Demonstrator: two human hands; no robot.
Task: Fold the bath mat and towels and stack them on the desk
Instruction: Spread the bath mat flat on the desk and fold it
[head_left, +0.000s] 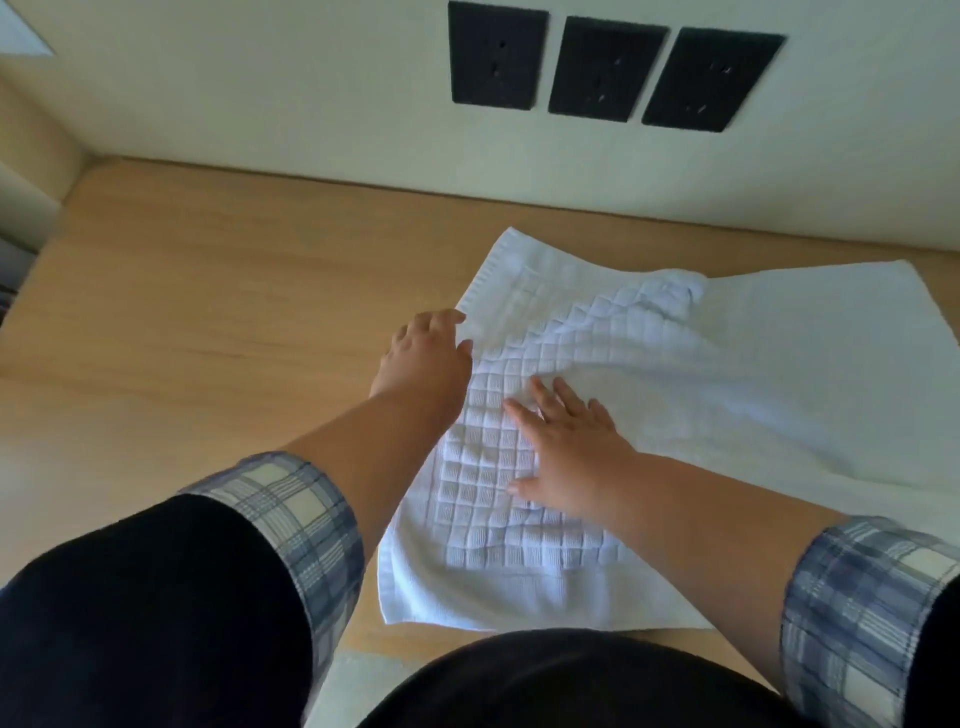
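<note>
From the head camera, a white bath mat (540, 519) lies on a pale wood-grain desk (182, 312), near the front edge and right of the middle. Its centre is woven in a raised grid of small squares, waffle-like, framed by a flatter ribbed border and a narrow hem. The far part is rumpled: a soft ridge bunches up toward the back right, and the grid there runs skewed.

To the right spreads a plain white cloth (805, 364), smoother and without the checks. It meets the mat along a shallow fold (whether it is a separate towel or part of the same piece cannot be told).

The right hand (566, 447) rests palm-down on the checked middle of the mat, fingers straight and spread, thumb out to the side — pressing the fabric flat. The left hand (426, 353) reaches to the mat's left hem, its fingertips touching the edge just below the far corner. It is seen from the back and slightly blurred, so whether it pinches the hem or only touches it cannot be told.

Both forearms are bare below turned-back plaid cuffs (291, 509) in blue and cream, over dark sleeves.

On the cream wall behind the desk sit three black rectangular socket plates (605, 70) in a row, matte and slightly tilted.
</note>
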